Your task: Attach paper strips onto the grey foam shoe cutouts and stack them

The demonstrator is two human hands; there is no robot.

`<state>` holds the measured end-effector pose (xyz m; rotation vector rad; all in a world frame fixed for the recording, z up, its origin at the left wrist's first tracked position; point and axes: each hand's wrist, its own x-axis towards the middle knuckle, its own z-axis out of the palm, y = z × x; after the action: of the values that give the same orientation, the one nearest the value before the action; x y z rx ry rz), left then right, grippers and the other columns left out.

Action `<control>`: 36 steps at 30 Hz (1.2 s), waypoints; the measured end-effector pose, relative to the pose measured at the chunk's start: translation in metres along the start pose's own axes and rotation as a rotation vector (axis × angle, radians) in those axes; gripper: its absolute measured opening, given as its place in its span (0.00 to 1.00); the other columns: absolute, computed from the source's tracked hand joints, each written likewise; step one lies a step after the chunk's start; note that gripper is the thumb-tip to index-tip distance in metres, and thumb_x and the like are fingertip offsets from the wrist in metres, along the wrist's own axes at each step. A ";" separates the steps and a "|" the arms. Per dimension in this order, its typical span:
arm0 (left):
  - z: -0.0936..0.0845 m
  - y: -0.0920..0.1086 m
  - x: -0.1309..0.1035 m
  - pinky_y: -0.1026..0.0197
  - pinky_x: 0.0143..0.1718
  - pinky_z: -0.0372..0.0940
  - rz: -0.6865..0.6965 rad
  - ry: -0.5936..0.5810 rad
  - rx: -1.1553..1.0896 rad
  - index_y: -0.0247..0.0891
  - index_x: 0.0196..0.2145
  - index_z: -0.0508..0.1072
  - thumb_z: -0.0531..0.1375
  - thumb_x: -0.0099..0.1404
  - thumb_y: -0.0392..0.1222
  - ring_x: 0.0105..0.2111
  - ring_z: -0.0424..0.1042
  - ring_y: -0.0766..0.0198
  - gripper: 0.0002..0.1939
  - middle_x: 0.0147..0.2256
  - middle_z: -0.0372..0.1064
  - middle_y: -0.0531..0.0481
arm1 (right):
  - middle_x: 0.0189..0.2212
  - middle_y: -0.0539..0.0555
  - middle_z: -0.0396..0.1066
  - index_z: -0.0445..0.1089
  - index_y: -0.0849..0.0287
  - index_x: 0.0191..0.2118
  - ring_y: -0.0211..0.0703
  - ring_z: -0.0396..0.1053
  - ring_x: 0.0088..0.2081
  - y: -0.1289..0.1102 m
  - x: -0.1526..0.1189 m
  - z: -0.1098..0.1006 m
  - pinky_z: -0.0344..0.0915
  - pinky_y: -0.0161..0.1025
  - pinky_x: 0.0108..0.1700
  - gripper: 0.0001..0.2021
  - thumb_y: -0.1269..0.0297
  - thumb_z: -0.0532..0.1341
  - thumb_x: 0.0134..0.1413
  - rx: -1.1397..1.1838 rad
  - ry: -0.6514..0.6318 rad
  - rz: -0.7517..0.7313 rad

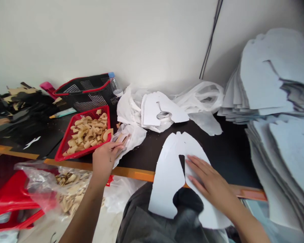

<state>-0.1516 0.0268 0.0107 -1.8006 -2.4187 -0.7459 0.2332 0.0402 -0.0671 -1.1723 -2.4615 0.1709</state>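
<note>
My left hand (pixel 105 157) is at the mouth of a small clear plastic bag (pixel 135 135) that holds tan strips (pixel 123 138). Its fingers are bent and pressed together at the strips; what lies between them is hidden. My right hand (pixel 209 180) rests flat, fingers stretched, on the right half of a white cut-out sheet (pixel 164 179). This sheet has a slot and a rounded opening in its middle, and overhangs the table's front edge onto my lap. Beside my left hand stands a red basket (pixel 62 150) full of curled tan pieces (pixel 88 133).
Similar white cut-outs (pixel 152 108) lie on a white plastic bag (pixel 128 104). Tall stacks of cut-outs (pixel 266 77) rise at right. A black basket (pixel 91 101), water bottle (pixel 115 86) and dark scraps (pixel 27 104) stand left. Below is a red stool (pixel 15 199).
</note>
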 end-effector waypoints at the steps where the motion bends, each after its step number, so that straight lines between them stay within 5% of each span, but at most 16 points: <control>1: -0.003 -0.001 0.001 0.59 0.40 0.67 -0.013 -0.002 -0.024 0.42 0.39 0.84 0.58 0.66 0.51 0.38 0.78 0.53 0.16 0.38 0.81 0.48 | 0.67 0.58 0.60 0.61 0.58 0.67 0.54 0.60 0.66 0.000 0.001 -0.001 0.65 0.57 0.64 0.25 0.54 0.52 0.70 -0.002 -0.003 -0.008; 14: 0.002 -0.004 -0.006 0.59 0.36 0.63 -0.068 -0.186 0.057 0.45 0.38 0.84 0.61 0.64 0.54 0.35 0.77 0.52 0.15 0.32 0.80 0.47 | 0.66 0.59 0.62 0.62 0.56 0.67 0.53 0.61 0.65 -0.002 0.001 -0.001 0.64 0.57 0.64 0.25 0.55 0.53 0.69 0.011 0.021 -0.002; 18: 0.002 -0.007 -0.006 0.57 0.39 0.68 -0.105 0.171 -0.162 0.41 0.39 0.83 0.61 0.65 0.51 0.35 0.77 0.54 0.14 0.34 0.80 0.47 | 0.65 0.58 0.62 0.61 0.54 0.67 0.52 0.63 0.64 0.002 0.001 0.001 0.65 0.55 0.64 0.24 0.55 0.53 0.69 -0.007 0.043 -0.028; 21: 0.001 0.013 -0.011 0.58 0.42 0.71 0.059 0.446 -0.415 0.41 0.37 0.83 0.64 0.65 0.47 0.37 0.76 0.59 0.10 0.37 0.79 0.48 | 0.61 0.58 0.68 0.67 0.54 0.63 0.54 0.67 0.61 -0.001 0.002 -0.002 0.67 0.55 0.61 0.22 0.53 0.56 0.67 -0.004 0.117 -0.025; 25: 0.012 0.063 -0.033 0.63 0.35 0.69 0.378 0.497 -0.515 0.46 0.37 0.83 0.66 0.64 0.37 0.35 0.73 0.65 0.06 0.36 0.74 0.51 | 0.42 0.56 0.78 0.77 0.54 0.44 0.50 0.75 0.46 -0.031 0.009 -0.022 0.71 0.48 0.50 0.15 0.55 0.55 0.69 0.310 0.397 0.137; 28: 0.030 0.099 -0.053 0.62 0.34 0.66 0.578 0.512 -0.501 0.49 0.38 0.83 0.67 0.61 0.30 0.32 0.68 0.66 0.13 0.31 0.68 0.51 | 0.33 0.54 0.75 0.76 0.55 0.44 0.44 0.72 0.35 -0.061 0.026 -0.042 0.69 0.40 0.38 0.19 0.48 0.53 0.68 0.757 0.369 0.265; 32: 0.053 0.122 -0.064 0.64 0.27 0.62 0.657 0.404 -0.579 0.47 0.43 0.82 0.66 0.62 0.28 0.26 0.64 0.68 0.16 0.27 0.66 0.53 | 0.25 0.47 0.66 0.75 0.56 0.47 0.38 0.64 0.26 -0.078 0.051 -0.051 0.64 0.35 0.29 0.24 0.42 0.65 0.55 1.084 0.214 0.397; 36: 0.059 0.123 -0.055 0.66 0.31 0.70 0.583 0.062 -0.781 0.45 0.48 0.80 0.63 0.66 0.33 0.31 0.72 0.67 0.14 0.36 0.71 0.48 | 0.22 0.46 0.64 0.75 0.57 0.39 0.35 0.60 0.23 -0.071 0.059 -0.049 0.60 0.33 0.27 0.17 0.47 0.66 0.57 0.920 0.267 0.399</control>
<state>-0.0061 0.0272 -0.0151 -2.4688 -1.4722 -1.7489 0.1689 0.0373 0.0151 -1.1102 -1.5561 1.0482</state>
